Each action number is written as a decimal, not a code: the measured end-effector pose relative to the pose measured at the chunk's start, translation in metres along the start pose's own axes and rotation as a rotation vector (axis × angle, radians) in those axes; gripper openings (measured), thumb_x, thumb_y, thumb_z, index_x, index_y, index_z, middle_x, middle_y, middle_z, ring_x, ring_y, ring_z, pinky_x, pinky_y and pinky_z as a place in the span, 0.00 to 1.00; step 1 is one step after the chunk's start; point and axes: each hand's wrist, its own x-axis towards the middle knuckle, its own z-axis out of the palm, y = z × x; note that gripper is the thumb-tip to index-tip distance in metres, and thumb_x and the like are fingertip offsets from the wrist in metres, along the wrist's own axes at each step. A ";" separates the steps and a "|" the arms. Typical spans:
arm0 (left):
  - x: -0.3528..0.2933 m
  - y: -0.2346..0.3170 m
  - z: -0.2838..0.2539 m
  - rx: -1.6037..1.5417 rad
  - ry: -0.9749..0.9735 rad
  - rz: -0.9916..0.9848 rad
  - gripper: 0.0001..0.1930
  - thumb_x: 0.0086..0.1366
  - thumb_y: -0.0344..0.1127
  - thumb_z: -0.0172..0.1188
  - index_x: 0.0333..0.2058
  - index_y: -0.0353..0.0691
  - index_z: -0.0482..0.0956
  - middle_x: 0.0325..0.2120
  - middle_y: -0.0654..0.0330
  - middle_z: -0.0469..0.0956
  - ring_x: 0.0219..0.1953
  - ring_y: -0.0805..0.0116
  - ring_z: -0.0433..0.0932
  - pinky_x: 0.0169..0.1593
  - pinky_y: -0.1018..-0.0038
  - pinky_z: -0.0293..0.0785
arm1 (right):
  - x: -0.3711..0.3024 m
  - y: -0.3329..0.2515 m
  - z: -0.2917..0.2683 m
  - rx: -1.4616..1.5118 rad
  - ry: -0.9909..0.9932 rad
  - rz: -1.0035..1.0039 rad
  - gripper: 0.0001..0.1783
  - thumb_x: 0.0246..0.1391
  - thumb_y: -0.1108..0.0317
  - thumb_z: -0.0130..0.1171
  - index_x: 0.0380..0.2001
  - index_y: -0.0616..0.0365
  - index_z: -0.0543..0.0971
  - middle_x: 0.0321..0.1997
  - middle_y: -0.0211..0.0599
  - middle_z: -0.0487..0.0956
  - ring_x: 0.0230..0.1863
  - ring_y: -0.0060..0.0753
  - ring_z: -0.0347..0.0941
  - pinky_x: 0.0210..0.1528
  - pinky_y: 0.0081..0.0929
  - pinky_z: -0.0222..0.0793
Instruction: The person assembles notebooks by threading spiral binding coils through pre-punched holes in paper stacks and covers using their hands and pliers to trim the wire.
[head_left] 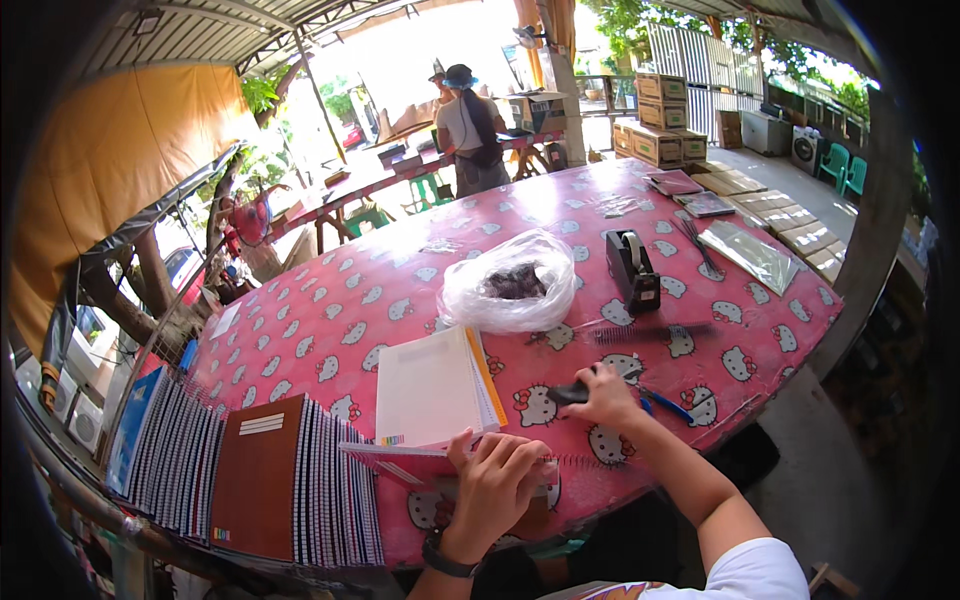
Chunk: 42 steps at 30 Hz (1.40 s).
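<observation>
My left hand (495,482) is closed on a notebook (405,463) held on edge at the table's near side. A thin wire coil (590,462) runs out to the right from its edge. My right hand (608,398) grips a small black object (568,393) just above the table; its kind is not clear. Under and beside that hand lie blue-handled pliers (672,406). Beyond my left hand rests a pile of loose white sheets with coloured covers (425,385). Spiral notebooks stand in a row at the left, a brown-covered one (255,480) in front.
A clear plastic bag (465,285) with dark coils and a black tape dispenser (632,275) sit mid-table. Dark wire coils (655,333) lie nearer. Clear plastic sleeves (750,255) are at the right. Two people (470,130) stand at a farther table; cartons (660,140) are stacked behind.
</observation>
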 end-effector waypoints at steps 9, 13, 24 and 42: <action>0.007 0.000 0.004 -0.121 0.054 -0.119 0.05 0.54 0.40 0.62 0.30 0.51 0.76 0.28 0.71 0.75 0.36 0.72 0.74 0.56 0.60 0.47 | -0.140 -0.012 -0.113 1.719 -0.737 -0.616 0.34 0.44 0.47 0.63 0.49 0.60 0.74 0.53 0.49 0.70 0.59 0.44 0.62 0.60 0.40 0.52; 0.004 -0.004 0.005 0.086 0.064 -0.042 0.06 0.57 0.42 0.59 0.31 0.51 0.75 0.26 0.71 0.73 0.34 0.71 0.73 0.56 0.56 0.43 | -0.150 -0.015 -0.067 1.115 -0.454 -0.081 0.34 0.45 0.48 0.63 0.49 0.64 0.73 0.53 0.40 0.70 0.57 0.33 0.62 0.61 0.30 0.50; 0.002 -0.005 -0.003 0.044 0.042 -0.063 0.06 0.57 0.40 0.59 0.33 0.51 0.76 0.29 0.72 0.75 0.38 0.72 0.73 0.59 0.56 0.40 | -0.048 -0.039 -0.041 1.684 -0.234 -0.119 0.34 0.57 0.44 0.49 0.50 0.67 0.71 0.45 0.35 0.76 0.44 0.23 0.71 0.43 0.23 0.66; -0.013 -0.019 -0.009 0.089 0.148 -0.197 0.15 0.45 0.51 0.68 0.27 0.51 0.78 0.24 0.72 0.74 0.36 0.73 0.73 0.61 0.49 0.36 | -0.040 -0.078 -0.108 1.259 -0.454 -0.421 0.36 0.46 0.41 0.57 0.39 0.70 0.79 0.48 0.53 0.74 0.49 0.40 0.72 0.50 0.33 0.66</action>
